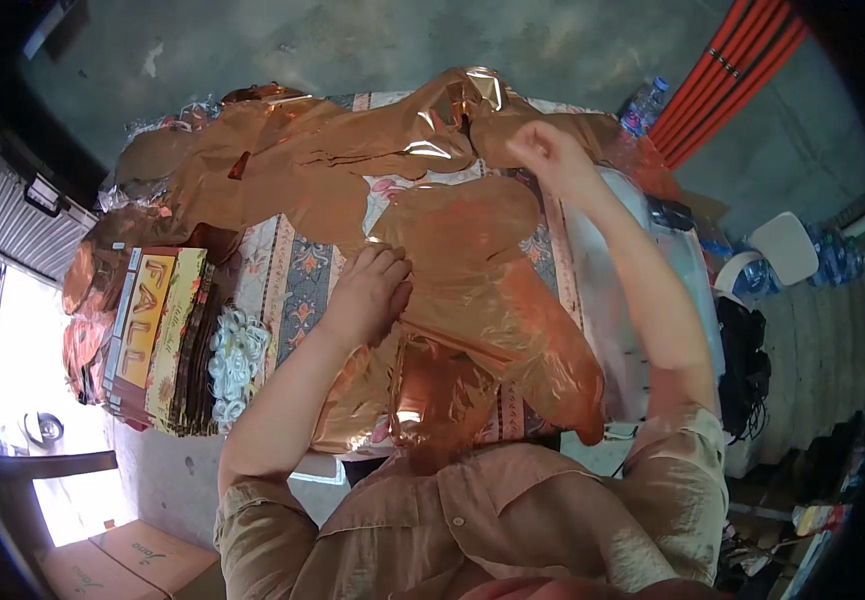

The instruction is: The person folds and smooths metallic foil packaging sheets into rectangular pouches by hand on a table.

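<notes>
A flat, copper-coloured foil balloon point(462, 230) with rounded lobes lies in front of me, its lower parts reaching towards my shirt. My left hand point(370, 290) rests at its left edge, fingers curled together on the foil. My right hand point(549, 155) is raised above the far right side, over more copper foil. Its fingers are curled in, slightly blurred, and whatever they may hold is hidden. Behind both hands, a heap of crumpled copper foil balloons point(302, 150) spreads across the back of the table.
Stacked printed packages point(157, 335) and white coiled strips point(240, 365) sit at left on the patterned tablecloth point(304, 275). Clear plastic point(602, 300) covers the right side. A water bottle point(645, 105) stands at the far right, near orange poles point(727, 75).
</notes>
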Demonstrator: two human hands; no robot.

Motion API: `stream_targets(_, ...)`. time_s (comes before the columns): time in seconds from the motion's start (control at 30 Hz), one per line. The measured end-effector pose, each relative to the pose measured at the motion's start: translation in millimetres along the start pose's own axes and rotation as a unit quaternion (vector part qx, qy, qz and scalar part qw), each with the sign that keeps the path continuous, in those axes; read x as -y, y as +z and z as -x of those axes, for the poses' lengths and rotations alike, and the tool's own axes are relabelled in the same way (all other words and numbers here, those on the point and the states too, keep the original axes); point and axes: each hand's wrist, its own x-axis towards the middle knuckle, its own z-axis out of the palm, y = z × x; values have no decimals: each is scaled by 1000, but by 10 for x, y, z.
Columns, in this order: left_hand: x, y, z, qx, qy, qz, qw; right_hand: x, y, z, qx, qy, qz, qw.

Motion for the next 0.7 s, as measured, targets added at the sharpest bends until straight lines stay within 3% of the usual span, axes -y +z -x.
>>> stream_targets(0.07,3,16,7,-16,-2,-2,1000,516,-202,588,93,80,59,991)
stream_targets(0.17,-3,-36,-14,5,1,29,1000,796,-311,1441,147,87,-66,983)
stream_targets(0.27,-22,-74,-35,-14,22,38,999,844,-303,2197,189,116,-120,968)
stream_targets(0.33,23,-28,9,-12,33,40,999,917,-329,2634,309,174,-158,922)
stream_targets(0.4,67,-1,-11,-20,41,8,999,839,-174,3118,368,141,-193,899)
stream_targets(0.47,54,-14,-25,-17,37,8,999,631,58,3490,395,166,-192,883)
stream_targets(0.5,42,-20,-11,-10,29,12,999,502,153,3614,393,163,-192,885)
stream_targets(0.53,34,-27,-6,-11,33,9,999,365,242,3723,384,238,11,892)
stream_targets(0.57,28,-36,-7,-11,40,11,999,228,337,3852,356,305,212,858)
stream_targets(0.6,25,-45,-17,-12,47,13,999,43,429,4069,350,305,210,861)
stream_targets(0.67,26,-34,-11,-17,53,12,998,-263,536,4432,189,185,440,858)
stream_targets(0.7,20,-46,-9,-22,53,15,998,-189,472,4348,166,290,156,930)
